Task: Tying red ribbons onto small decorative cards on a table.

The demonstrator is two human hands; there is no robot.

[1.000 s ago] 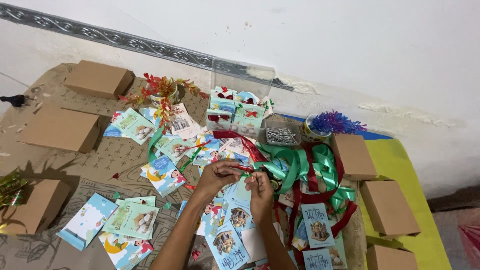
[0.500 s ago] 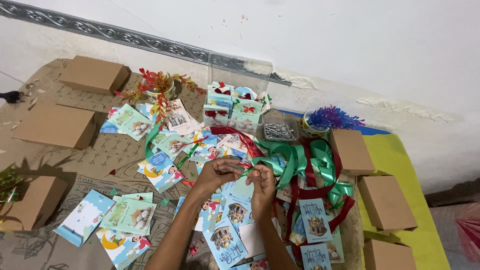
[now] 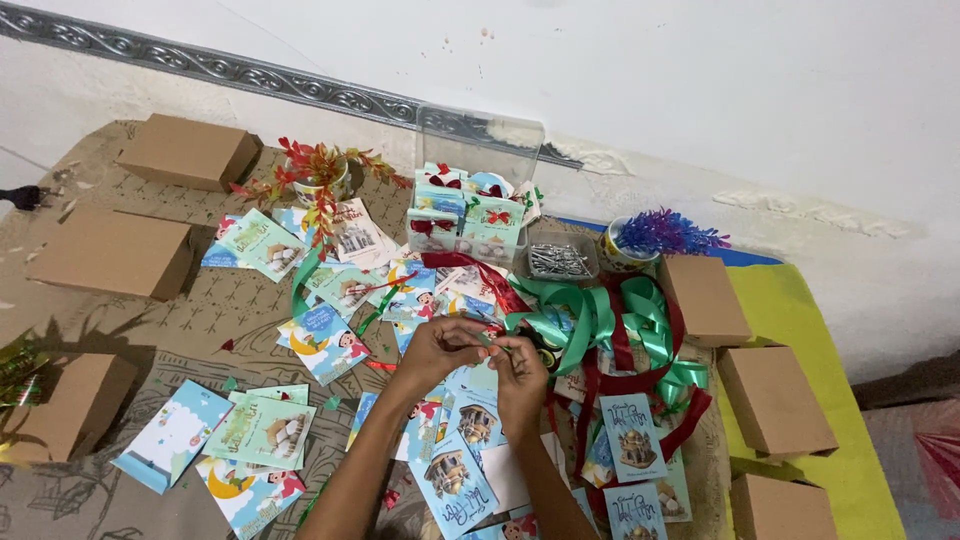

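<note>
My left hand (image 3: 437,350) and my right hand (image 3: 522,372) meet above a scatter of small printed cards (image 3: 455,450). Both pinch a thin strip of green ribbon (image 3: 492,341) between their fingertips. The strip runs right into a loose heap of green ribbon (image 3: 590,318) tangled with dark red ribbon (image 3: 625,380). What lies under my palms is hidden.
Brown cardboard boxes lie at the left (image 3: 110,252) and right (image 3: 775,400). A clear plastic box of finished cards (image 3: 475,190) stands at the back by the wall, with a small tray of pins (image 3: 560,260), a red-leaf sprig (image 3: 315,175) and a purple tinsel pick (image 3: 670,232).
My hands have stayed in the same spot, fingers working the green ribbon strip; the view has shifted slightly downward.
</note>
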